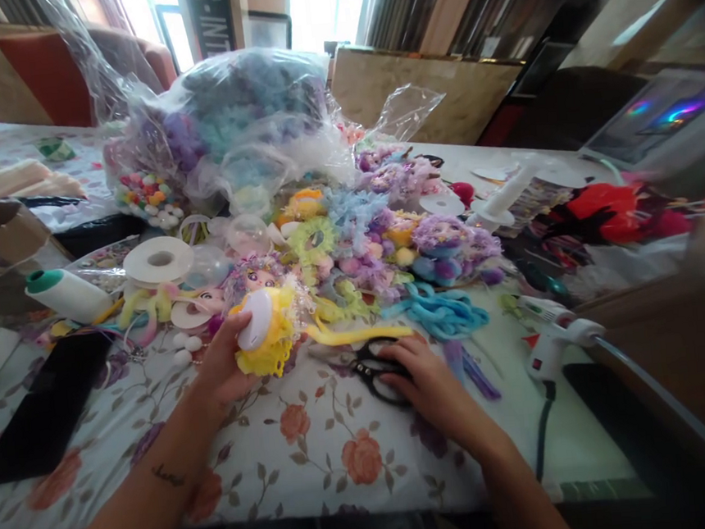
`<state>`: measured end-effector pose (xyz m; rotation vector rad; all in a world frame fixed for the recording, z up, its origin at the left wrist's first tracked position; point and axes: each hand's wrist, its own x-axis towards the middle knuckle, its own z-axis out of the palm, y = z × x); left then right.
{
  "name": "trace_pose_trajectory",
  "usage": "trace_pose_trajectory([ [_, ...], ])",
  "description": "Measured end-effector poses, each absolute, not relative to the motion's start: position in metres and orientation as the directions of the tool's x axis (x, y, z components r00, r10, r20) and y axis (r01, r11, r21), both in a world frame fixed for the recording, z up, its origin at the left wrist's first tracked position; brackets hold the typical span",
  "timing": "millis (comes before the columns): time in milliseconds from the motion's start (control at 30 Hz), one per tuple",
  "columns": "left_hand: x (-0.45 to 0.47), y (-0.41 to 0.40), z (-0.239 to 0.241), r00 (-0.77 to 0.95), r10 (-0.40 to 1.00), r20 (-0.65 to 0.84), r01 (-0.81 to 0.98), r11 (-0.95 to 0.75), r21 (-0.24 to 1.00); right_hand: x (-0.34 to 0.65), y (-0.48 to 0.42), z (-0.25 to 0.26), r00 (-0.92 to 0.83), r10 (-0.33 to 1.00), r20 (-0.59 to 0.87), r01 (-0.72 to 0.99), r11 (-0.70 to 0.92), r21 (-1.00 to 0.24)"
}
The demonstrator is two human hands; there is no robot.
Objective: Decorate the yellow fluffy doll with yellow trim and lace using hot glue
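My left hand (226, 359) is closed around a fluffy yellow craft piece with lacy trim (280, 337), which has a smooth white oval disc (257, 318) on its near side. From that piece a soft yellow strip (359, 335) stretches right, towards my right hand. The fingers of my right hand (429, 373) curl about the handles of black-handled scissors (371, 368), whose blades point left, low over the flowered cloth. Just behind the yellow piece lies a doll face with purple hair (258, 274).
A glue gun (547, 338) stands at right, its cord hanging forward. Blue fuzzy stems (446, 310), a ribbon roll (158, 259), a thread cone (68, 293) and a dark phone-like slab (47, 406) lie around. A large clear bag of fluffy pieces (257, 100) fills the back.
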<state>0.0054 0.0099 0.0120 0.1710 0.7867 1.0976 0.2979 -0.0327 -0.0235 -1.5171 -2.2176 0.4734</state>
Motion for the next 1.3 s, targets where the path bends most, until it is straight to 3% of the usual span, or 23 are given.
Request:
trace_pose_trajectory([
  [267,0.007,0.011,-0.008,0.360,0.827,-0.432,-0.631,0.557,0.541,0.331,0.009,-0.051,-0.059,0.933,0.354,0.887,0.212,-0.411],
  [467,0.011,0.009,-0.020,0.352,0.822,-0.447,-0.611,0.564,0.556,0.301,-0.005,-0.035,0.002,0.833,0.553,0.854,0.286,-0.435],
  [633,0.011,0.008,-0.018,0.372,0.821,-0.433,-0.610,0.568,0.553,0.243,-0.010,-0.020,-0.372,0.824,0.427,0.694,0.553,-0.461],
  [767,0.010,0.010,-0.012,0.362,0.839,-0.407,-0.608,0.543,0.579,0.224,0.001,-0.018,-0.468,0.832,0.298,0.685,0.555,-0.473],
  [1133,0.006,0.010,-0.019,0.426,0.764,-0.485,-0.410,0.641,0.649,0.317,-0.001,0.002,-0.120,0.977,0.177,0.953,0.163,-0.254],
  [1300,0.010,0.009,-0.019,0.452,0.748,-0.486,-0.339,0.648,0.682,0.345,-0.013,-0.008,-0.088,0.982,0.165,0.996,0.088,0.007],
])
